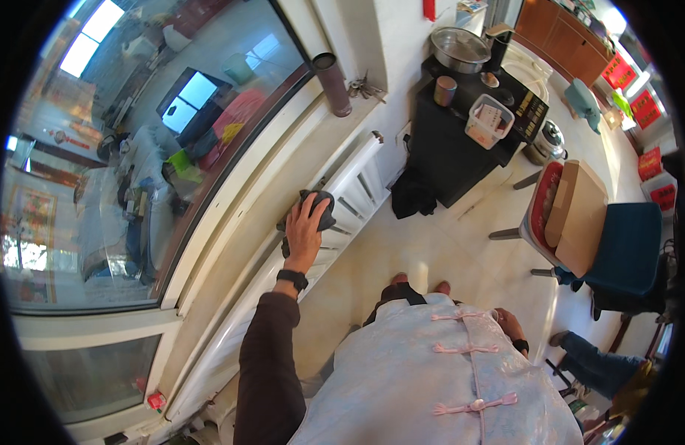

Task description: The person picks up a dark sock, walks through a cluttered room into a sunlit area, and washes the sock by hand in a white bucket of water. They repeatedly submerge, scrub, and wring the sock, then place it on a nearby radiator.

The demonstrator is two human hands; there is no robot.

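Observation:
My left hand [304, 233] grips a dark grey cloth [322, 214], pressed against the top of a white radiator [351, 172] below the window. Part of the cloth hangs below my palm, and a black band circles the wrist. Beside the radiator runs the pale window sill [276, 214]. Over at my right side, my right hand [508, 322] rests by the hem of my light patterned vest [420, 367]. Its fingers are partly hidden by the vest, so I cannot tell whether it holds anything.
A brown tumbler [332, 83] and keys [366, 90] stand at the sill's far end. Ahead, a black table [448, 178] bears a lidded pot [459, 49] and a plastic box [489, 119]. A blue chair [626, 247] holding cardboard is on the right. A seated person's leg [598, 364] shows behind it.

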